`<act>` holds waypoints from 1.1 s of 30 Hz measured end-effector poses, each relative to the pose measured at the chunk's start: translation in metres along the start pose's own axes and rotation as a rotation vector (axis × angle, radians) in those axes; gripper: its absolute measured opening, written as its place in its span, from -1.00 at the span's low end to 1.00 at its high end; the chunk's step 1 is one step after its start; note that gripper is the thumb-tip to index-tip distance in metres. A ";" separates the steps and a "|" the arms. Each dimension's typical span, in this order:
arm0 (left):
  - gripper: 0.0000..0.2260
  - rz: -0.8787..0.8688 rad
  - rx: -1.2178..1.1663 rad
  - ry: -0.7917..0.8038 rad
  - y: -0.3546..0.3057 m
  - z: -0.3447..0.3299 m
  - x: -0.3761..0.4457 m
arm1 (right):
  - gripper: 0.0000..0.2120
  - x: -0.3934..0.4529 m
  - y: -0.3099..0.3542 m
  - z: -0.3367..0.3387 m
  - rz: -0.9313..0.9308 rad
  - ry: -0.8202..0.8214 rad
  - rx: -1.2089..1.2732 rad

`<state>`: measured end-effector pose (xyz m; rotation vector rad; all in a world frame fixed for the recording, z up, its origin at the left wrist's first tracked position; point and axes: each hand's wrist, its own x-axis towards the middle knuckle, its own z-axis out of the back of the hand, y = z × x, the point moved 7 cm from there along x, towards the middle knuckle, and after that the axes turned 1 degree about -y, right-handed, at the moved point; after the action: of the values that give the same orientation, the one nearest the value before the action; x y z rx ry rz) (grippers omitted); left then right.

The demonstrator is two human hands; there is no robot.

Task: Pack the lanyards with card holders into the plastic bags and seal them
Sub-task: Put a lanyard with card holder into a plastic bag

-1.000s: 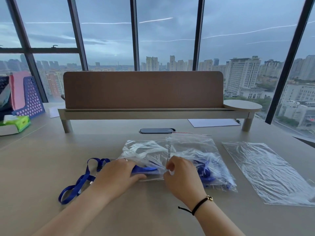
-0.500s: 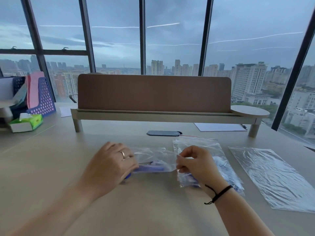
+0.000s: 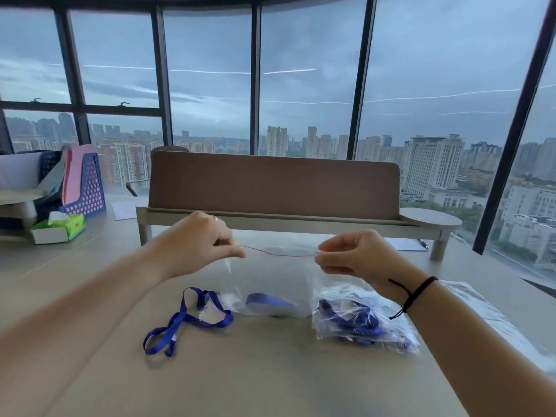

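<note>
I hold a clear plastic bag [image 3: 270,284] upright above the table by its red-lined top edge. My left hand [image 3: 198,242] pinches the left corner and my right hand [image 3: 352,257] pinches the right corner. A piece of blue lanyard sits in the bag's bottom. Part of that blue lanyard [image 3: 186,320] trails out onto the table at the left, with a clear card holder near it. A second bag [image 3: 361,323] with a blue lanyard inside lies on the table under my right wrist.
An empty flat plastic bag [image 3: 487,314] lies at the right. A brown desk shelf [image 3: 270,188] stands behind. A tissue box [image 3: 60,230] and purple file rack [image 3: 87,188] stand at the far left. A paper with a pen [image 3: 412,245] lies at the back right.
Both hands have risen from the table, lifting the bag by its top edge and stretching it apart. The lanyard's loose end shows again at the left.
</note>
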<state>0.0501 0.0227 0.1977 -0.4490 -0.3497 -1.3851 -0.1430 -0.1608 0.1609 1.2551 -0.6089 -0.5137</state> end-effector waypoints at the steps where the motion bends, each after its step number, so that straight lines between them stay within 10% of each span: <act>1: -0.64 -0.012 -0.024 -0.058 -0.003 0.011 0.003 | -0.66 -0.002 0.010 0.001 0.049 0.004 -0.044; 8: -0.72 -0.059 -0.014 -0.314 -0.020 0.070 0.014 | -0.92 -0.019 0.074 0.021 0.322 -0.155 -0.300; 19: -0.91 0.006 -0.338 -0.292 -0.050 0.120 0.003 | -0.95 -0.047 0.121 0.058 0.412 -0.232 -0.026; 27: -0.87 0.076 -0.107 0.246 -0.058 0.082 0.013 | -0.95 -0.051 0.103 0.059 0.397 -0.212 -0.266; 33: -0.83 0.251 -1.041 0.225 -0.065 0.066 0.017 | -0.93 -0.047 0.087 0.083 0.252 -0.180 -0.093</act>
<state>-0.0094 0.0333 0.2691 -1.1244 0.6417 -1.2684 -0.2313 -0.1679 0.2551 1.0330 -0.8722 -0.4416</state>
